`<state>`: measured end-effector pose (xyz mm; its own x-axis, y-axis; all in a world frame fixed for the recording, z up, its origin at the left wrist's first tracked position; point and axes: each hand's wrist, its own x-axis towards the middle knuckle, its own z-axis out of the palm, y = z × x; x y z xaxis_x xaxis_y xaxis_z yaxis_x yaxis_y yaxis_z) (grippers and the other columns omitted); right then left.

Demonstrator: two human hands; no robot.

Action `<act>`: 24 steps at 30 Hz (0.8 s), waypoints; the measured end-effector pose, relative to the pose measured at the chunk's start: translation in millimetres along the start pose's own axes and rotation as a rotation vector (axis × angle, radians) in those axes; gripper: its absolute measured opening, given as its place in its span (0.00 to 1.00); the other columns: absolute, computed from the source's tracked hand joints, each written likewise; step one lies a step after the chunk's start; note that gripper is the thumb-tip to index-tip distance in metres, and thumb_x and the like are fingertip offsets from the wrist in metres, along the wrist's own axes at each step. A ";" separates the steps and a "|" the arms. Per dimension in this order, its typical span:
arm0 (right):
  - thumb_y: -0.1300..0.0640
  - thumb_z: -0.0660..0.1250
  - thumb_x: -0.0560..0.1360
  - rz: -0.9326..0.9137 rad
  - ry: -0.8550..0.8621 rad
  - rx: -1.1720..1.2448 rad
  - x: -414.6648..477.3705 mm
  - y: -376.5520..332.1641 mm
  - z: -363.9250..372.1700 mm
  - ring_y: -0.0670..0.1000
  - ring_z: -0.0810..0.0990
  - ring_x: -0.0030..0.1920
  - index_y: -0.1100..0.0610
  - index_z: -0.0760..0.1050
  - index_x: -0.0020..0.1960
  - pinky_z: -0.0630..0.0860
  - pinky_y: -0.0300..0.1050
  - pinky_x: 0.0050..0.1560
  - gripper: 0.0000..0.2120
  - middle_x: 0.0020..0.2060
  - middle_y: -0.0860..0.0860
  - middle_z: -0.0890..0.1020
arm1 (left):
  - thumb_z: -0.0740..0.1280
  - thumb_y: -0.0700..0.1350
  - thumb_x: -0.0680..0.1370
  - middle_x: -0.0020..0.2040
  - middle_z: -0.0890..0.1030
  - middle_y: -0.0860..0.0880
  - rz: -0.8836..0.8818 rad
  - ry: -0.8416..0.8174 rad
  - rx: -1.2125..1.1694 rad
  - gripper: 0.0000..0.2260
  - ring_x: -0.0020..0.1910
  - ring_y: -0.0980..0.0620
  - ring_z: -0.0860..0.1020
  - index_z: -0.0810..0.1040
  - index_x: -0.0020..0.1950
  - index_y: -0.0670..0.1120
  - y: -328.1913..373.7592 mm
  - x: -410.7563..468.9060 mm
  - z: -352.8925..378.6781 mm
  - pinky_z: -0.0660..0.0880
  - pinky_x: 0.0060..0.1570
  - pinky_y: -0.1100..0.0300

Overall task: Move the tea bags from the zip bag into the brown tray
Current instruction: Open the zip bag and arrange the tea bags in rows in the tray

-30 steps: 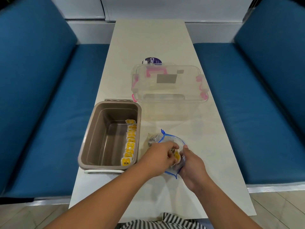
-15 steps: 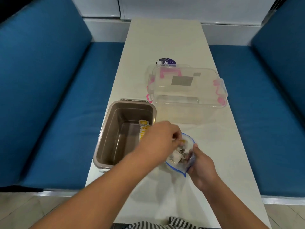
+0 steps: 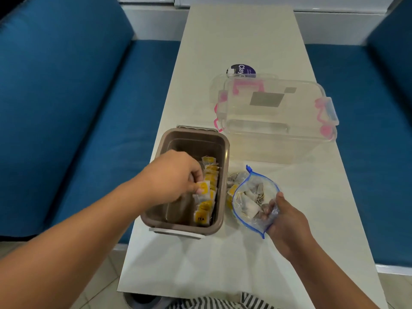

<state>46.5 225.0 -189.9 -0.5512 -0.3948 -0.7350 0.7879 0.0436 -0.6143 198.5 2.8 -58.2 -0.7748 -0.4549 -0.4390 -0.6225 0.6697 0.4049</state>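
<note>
The brown tray (image 3: 224, 150) stands at the table's near left edge with a row of several yellow-tagged tea bags (image 3: 206, 210) along its right wall. My left hand (image 3: 176, 175) hovers over the tray and pinches one tea bag (image 3: 204, 188) by its yellow tag, right above that row. To the right of the tray lies the clear zip bag (image 3: 252, 201) with a blue seal, open and holding several tea bags. My right hand (image 3: 287, 221) grips the zip bag's near right side.
A clear plastic storage box (image 3: 274, 121) with pink latches stands behind the tray and bag, with a round dark-labelled lid (image 3: 240, 70) behind it. The narrow white table (image 3: 240, 36) runs away from me between two blue benches (image 3: 84, 103).
My left hand pulled a tea bag out of the zip bag and carried it left over the tray. The right hand kept its hold on the bag. The view shifted left.
</note>
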 end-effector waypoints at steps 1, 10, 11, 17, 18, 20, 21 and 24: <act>0.50 0.62 0.85 -0.004 -0.004 -0.002 -0.7 -0.2 -0.2 0.52 0.73 0.34 0.59 0.72 0.41 0.75 0.54 0.54 0.17 0.33 0.53 0.73 | 0.75 0.48 0.74 0.31 0.83 0.55 0.000 -0.067 0.006 0.04 0.31 0.58 0.81 0.82 0.42 0.52 -3.9 3.3 7.2 0.73 0.36 0.65; 0.50 0.60 0.85 -0.027 -0.030 -0.046 -3.1 -3.1 -0.4 0.51 0.73 0.32 0.57 0.70 0.40 0.74 0.50 0.48 0.18 0.32 0.54 0.72 | 0.74 0.42 0.74 0.40 0.84 0.50 -0.006 -0.384 0.144 0.05 0.38 0.51 0.83 0.82 0.45 0.51 -19.0 32.4 53.1 0.82 0.43 0.54; 0.50 0.60 0.85 -0.029 -0.038 -0.041 -3.4 -3.5 -0.6 0.51 0.73 0.32 0.57 0.70 0.40 0.74 0.50 0.47 0.18 0.32 0.54 0.72 | 0.74 0.41 0.74 0.42 0.84 0.49 -0.011 -0.378 0.177 0.06 0.40 0.49 0.83 0.83 0.49 0.50 -19.7 34.8 56.2 0.83 0.45 0.52; 0.51 0.61 0.85 -0.008 -0.040 -0.022 -2.2 -2.9 -3.1 0.53 0.70 0.34 0.57 0.71 0.42 0.72 0.51 0.49 0.15 0.34 0.53 0.71 | 0.74 0.47 0.74 0.42 0.81 0.50 0.016 -0.287 0.212 0.07 0.41 0.49 0.80 0.82 0.51 0.50 -17.7 40.1 63.5 0.80 0.45 0.54; 0.51 0.61 0.85 -0.005 -0.041 -0.025 -2.1 -2.9 -3.3 0.53 0.70 0.34 0.57 0.71 0.43 0.72 0.51 0.49 0.14 0.34 0.53 0.72 | 0.74 0.46 0.74 0.40 0.79 0.51 0.032 -0.275 0.232 0.06 0.40 0.50 0.79 0.81 0.49 0.50 -17.2 39.7 66.0 0.79 0.42 0.55; 0.51 0.61 0.85 -0.005 -0.036 -0.021 -2.7 -3.4 -2.7 0.53 0.70 0.34 0.57 0.72 0.42 0.72 0.51 0.49 0.14 0.34 0.53 0.72 | 0.73 0.45 0.73 0.36 0.76 0.52 0.052 -0.246 0.281 0.05 0.35 0.51 0.76 0.79 0.46 0.51 -16.1 38.5 71.4 0.74 0.35 0.57; 0.52 0.61 0.85 -0.005 -0.033 -0.018 -3.0 -3.8 -2.3 0.52 0.70 0.33 0.57 0.72 0.42 0.72 0.51 0.49 0.14 0.33 0.53 0.72 | 0.72 0.45 0.73 0.36 0.75 0.52 0.056 -0.236 0.300 0.04 0.34 0.52 0.74 0.79 0.46 0.50 -15.6 38.1 73.7 0.71 0.33 0.59; 0.52 0.61 0.85 -0.001 -0.028 -0.024 -2.5 -4.4 -1.2 0.52 0.69 0.33 0.57 0.71 0.42 0.72 0.52 0.50 0.14 0.33 0.53 0.71 | 0.71 0.45 0.74 0.39 0.76 0.50 0.066 -0.220 0.363 0.04 0.34 0.51 0.73 0.81 0.48 0.49 -12.5 37.2 75.6 0.70 0.33 0.58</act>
<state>44.1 226.9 -185.8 -0.5437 -0.4208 -0.7262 0.7803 0.0651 -0.6219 185.7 21.9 -140.2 -0.7457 -0.2940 -0.5979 -0.4627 0.8742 0.1471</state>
